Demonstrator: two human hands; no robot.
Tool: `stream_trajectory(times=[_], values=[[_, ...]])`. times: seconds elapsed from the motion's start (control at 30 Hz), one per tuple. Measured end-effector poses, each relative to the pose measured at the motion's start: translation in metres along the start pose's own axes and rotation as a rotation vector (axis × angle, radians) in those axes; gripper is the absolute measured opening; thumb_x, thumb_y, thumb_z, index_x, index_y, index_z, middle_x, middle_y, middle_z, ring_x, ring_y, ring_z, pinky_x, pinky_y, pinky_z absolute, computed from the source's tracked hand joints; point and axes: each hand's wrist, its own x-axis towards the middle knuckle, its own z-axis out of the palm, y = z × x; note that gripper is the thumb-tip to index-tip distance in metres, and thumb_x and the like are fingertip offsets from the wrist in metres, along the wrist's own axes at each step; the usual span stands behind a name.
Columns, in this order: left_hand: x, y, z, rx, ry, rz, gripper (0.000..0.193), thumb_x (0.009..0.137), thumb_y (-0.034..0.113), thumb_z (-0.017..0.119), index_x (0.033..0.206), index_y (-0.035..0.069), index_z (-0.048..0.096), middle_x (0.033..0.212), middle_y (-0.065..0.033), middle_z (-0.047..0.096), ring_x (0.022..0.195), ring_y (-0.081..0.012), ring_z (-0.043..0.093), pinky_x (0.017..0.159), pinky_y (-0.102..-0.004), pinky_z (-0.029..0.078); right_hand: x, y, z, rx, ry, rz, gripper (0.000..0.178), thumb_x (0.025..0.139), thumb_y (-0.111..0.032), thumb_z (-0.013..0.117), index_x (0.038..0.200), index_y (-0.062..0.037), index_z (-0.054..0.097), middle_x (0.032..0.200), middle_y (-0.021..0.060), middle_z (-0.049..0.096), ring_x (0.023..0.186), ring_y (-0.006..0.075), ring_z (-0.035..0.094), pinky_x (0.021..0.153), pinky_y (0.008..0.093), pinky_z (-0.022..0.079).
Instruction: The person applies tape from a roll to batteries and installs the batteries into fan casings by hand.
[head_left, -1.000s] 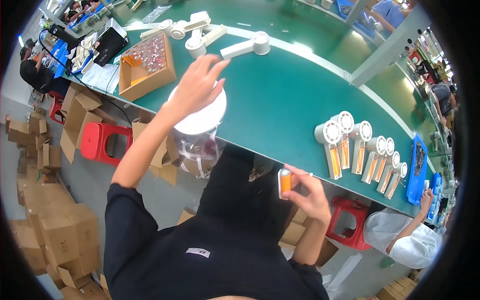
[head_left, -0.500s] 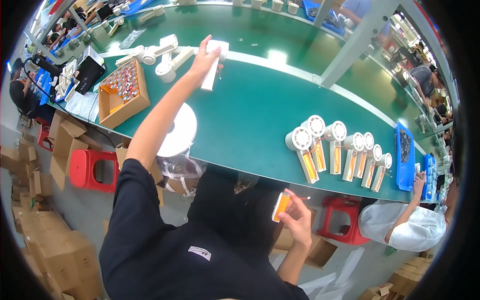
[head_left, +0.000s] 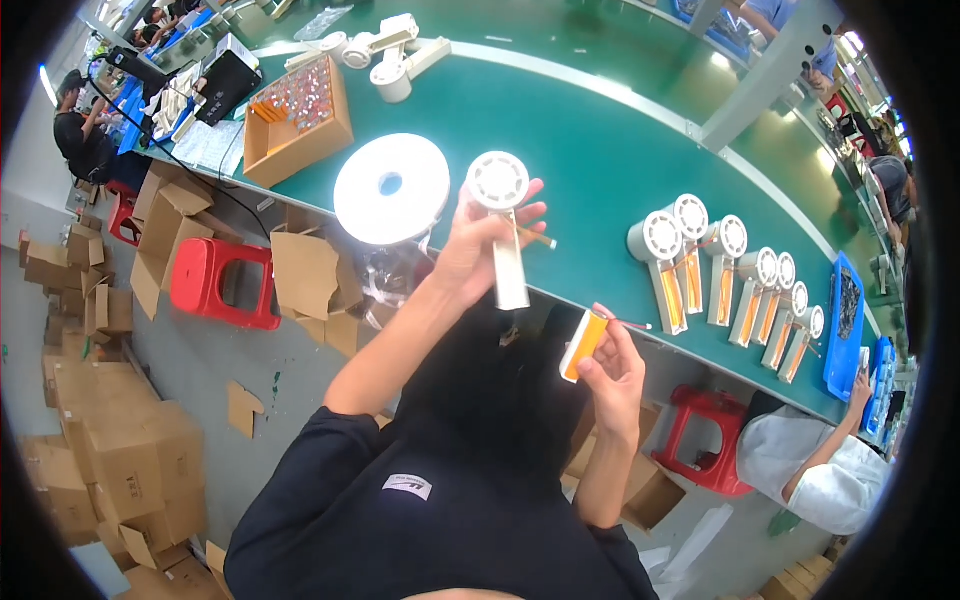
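My left hand [head_left: 462, 252] is closed round a white handheld fan body [head_left: 511, 275], its slotted round head up and its open, hollow handle pointing toward me. A thin wire with a small end piece sticks out beside the handle. My right hand [head_left: 617, 378] pinches an orange battery [head_left: 580, 350] with a white edge and a short reddish wire, just off the table's near edge. To the right, several similar fans [head_left: 664, 285] stand in a row with orange pieces in their handles. A white reel-like disc [head_left: 365, 205] lies left of my left hand.
A cardboard box [head_left: 265, 165] of orange batteries sits at the table's left. Behind it lie more white fan parts [head_left: 393, 78]. Blue trays [head_left: 840, 370] are at the right, near a co-worker's arm [head_left: 825, 455]. Red stools [head_left: 205, 285] and cartons [head_left: 120, 400] stand on the floor.
My left hand has brought the fan body from the far side of the table to the near edge, head now facing up. My right hand, still holding the battery, has risen slightly. The view has shifted.
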Motion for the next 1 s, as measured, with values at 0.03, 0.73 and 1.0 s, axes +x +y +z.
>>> stream_trajectory(times=[0.03,0.73,1.0], values=[[0.001,-0.005,0.002,-0.008,0.019,-0.002,0.079,0.072,-0.011,0.052,0.144,0.015,0.032,0.143,-0.0235,0.043,0.113,-0.0254,0.058,0.101,-0.0432,0.048,-0.003,0.001,0.001,0.016,0.007,0.0,0.065,0.083,0.002,0.07,0.142,0.0064,0.041,0.099,0.0062,0.064,0.091,0.0118,0.062,0.086,0.0253,0.049],[-0.017,-0.06,0.019,0.031,-0.025,0.08,0.115,0.069,-0.018,0.064,0.152,0.028,-0.001,0.139,-0.0207,0.045,0.09,-0.0189,0.059,0.083,-0.0391,0.052,-0.021,0.02,0.014,0.275,-0.192,-0.28,0.074,0.077,-0.002,0.079,0.139,0.0087,0.039,0.133,0.0201,0.053,0.113,0.027,0.06,0.097,0.0462,0.053],[-0.017,-0.055,0.016,0.027,0.009,0.033,0.118,0.07,-0.021,0.064,0.152,0.03,-0.004,0.128,-0.0123,0.041,0.093,-0.0216,0.059,0.079,-0.0399,0.054,-0.01,0.028,0.016,0.054,-0.202,-0.304,0.073,0.075,-0.002,0.081,0.137,0.0083,0.044,0.136,0.0258,0.05,0.116,0.0284,0.058,0.093,0.041,0.054]])
